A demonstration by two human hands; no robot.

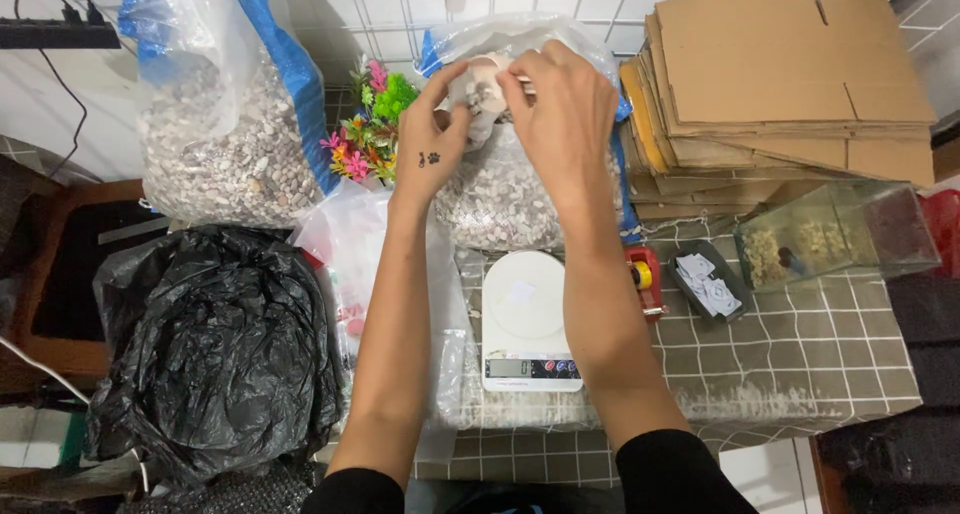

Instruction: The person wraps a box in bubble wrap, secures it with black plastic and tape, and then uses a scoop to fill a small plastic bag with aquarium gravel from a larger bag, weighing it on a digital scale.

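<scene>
**Pale pebbles, pinched between two hands**

Pale pebbles fill a small clear pouch [484, 96] that both hands grip above the far side of the desk. The left hand [432, 144] closes its fingers on the pouch from the left, and the right hand [565, 109] pinches its top from the right, fingertips curled tight on the plastic. The pouch hangs right over the open mouth of a large clear sack of pebbles [500, 199], which stands on the grey tiled desk [800, 344].

Just in front of that sack sits a white kitchen scale [527, 319], between the two forearms. A bunch of bright plastic plants [368, 129] stands left of the sack, and beyond it a second, blue-edged sack of pebbles [225, 144]. A crumpled black plastic bag [215, 344] lies at the near left. To the right are a stack of flattened cardboard [780, 94], a small glass tank [835, 234] and a dark tray of white pieces [708, 282].
</scene>
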